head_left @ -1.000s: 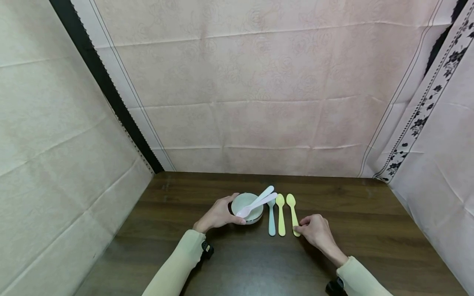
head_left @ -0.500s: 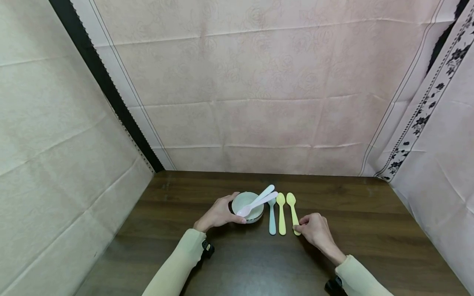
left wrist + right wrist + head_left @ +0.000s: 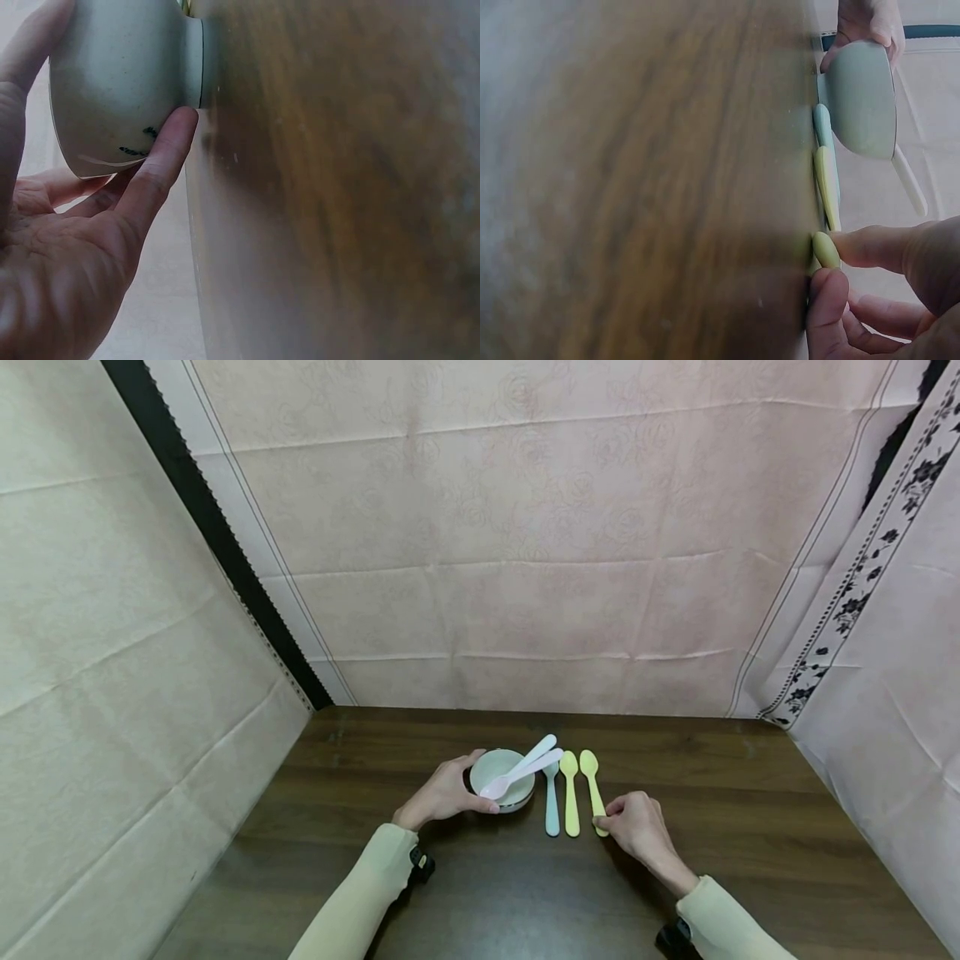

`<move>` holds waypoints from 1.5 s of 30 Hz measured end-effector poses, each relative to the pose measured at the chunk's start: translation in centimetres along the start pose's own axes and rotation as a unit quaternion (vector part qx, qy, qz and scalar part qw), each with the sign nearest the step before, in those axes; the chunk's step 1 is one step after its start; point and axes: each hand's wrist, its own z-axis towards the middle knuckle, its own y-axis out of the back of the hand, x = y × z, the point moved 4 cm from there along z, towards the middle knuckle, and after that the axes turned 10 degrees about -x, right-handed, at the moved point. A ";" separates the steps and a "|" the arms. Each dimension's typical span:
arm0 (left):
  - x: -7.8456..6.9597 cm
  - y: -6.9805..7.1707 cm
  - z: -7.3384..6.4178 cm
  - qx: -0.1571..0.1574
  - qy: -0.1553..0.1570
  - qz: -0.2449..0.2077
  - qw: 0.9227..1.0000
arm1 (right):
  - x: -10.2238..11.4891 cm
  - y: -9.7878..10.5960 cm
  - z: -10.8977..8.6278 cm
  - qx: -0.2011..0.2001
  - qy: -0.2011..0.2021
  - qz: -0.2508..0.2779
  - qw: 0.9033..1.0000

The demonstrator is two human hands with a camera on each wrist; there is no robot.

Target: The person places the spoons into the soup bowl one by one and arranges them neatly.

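Observation:
A pale green bowl (image 3: 491, 767) stands on the table, and my left hand (image 3: 448, 789) grips its left side, fingers and thumb curled around the wall. In the left wrist view the bowl's outside (image 3: 120, 82) carries small dark marks. Two pale lilac spoons (image 3: 531, 766) lean in the bowl with handles over its right rim. To the right lie a light blue spoon (image 3: 551, 802), a yellow spoon (image 3: 570, 797) and another yellow spoon (image 3: 591, 777). My right hand (image 3: 637, 827) pinches the handle end (image 3: 825, 249) of that rightmost yellow spoon, which lies on the table.
The brown wooden table (image 3: 480, 893) ends at a pale cloth wall (image 3: 525, 568) behind. More cloth hangs at the left (image 3: 135, 693) and at the right (image 3: 892, 693). The lilac handles overhang the light blue spoon's bowl.

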 end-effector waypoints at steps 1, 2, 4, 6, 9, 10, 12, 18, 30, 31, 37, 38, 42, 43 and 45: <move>0.0 0.0 0.0 -0.001 -0.001 0.001 1.000 | -0.4 -0.3 0.2 -0.001 0.002 -0.002 1.000; 0.1 -0.1 0.0 -0.001 -0.001 0.002 1.000 | -0.3 -0.3 0.1 0.000 0.001 -0.002 1.000; 0.2 -0.1 0.1 -0.002 -0.003 0.003 1.000 | -0.1 -0.3 0.0 0.004 0.000 -0.002 1.000; 0.2 -0.1 0.1 -0.004 -0.002 0.002 1.000 | 0.4 -0.1 -0.3 0.007 -0.012 0.000 1.000; 0.2 -0.1 0.1 -0.004 -0.002 0.002 1.000 | 1.5 0.5 -0.8 0.011 -0.023 -0.001 1.000; 0.2 -0.1 0.2 -0.004 -0.001 0.001 1.000 | 1.6 0.6 -0.8 0.010 -0.023 -0.002 1.000; 0.2 -0.1 0.2 -0.002 -0.001 0.000 1.000 | 1.9 0.7 -0.9 0.010 -0.023 -0.007 1.000; -0.1 0.0 0.1 0.000 0.000 0.000 1.000 | 2.0 0.6 -0.8 0.018 -0.025 -0.004 1.000; 0.2 0.0 0.2 0.005 0.004 -0.004 1.000 | 2.1 0.5 -1.0 0.019 -0.034 -0.001 0.999; 0.2 0.0 0.2 0.005 0.006 -0.004 1.000 | 2.1 0.5 -1.0 0.019 -0.035 0.000 0.999; 0.2 0.0 -0.1 0.004 0.004 -0.005 1.000 | 2.0 0.5 -0.9 0.019 -0.036 0.008 0.999; 0.2 0.0 -0.1 0.005 0.003 -0.005 1.000 | 2.0 0.6 -0.9 0.020 -0.037 0.009 0.999; 0.1 0.1 -0.2 0.005 0.002 -0.007 1.000 | 1.8 0.6 -0.9 0.024 -0.049 0.013 0.998; 0.1 0.1 -0.1 0.006 0.000 -0.005 1.000 | 1.8 0.7 -0.9 0.026 -0.054 0.015 0.998; 0.1 0.1 -0.1 0.006 0.004 -0.005 1.000 | 1.7 0.7 -0.8 0.027 -0.060 0.018 0.998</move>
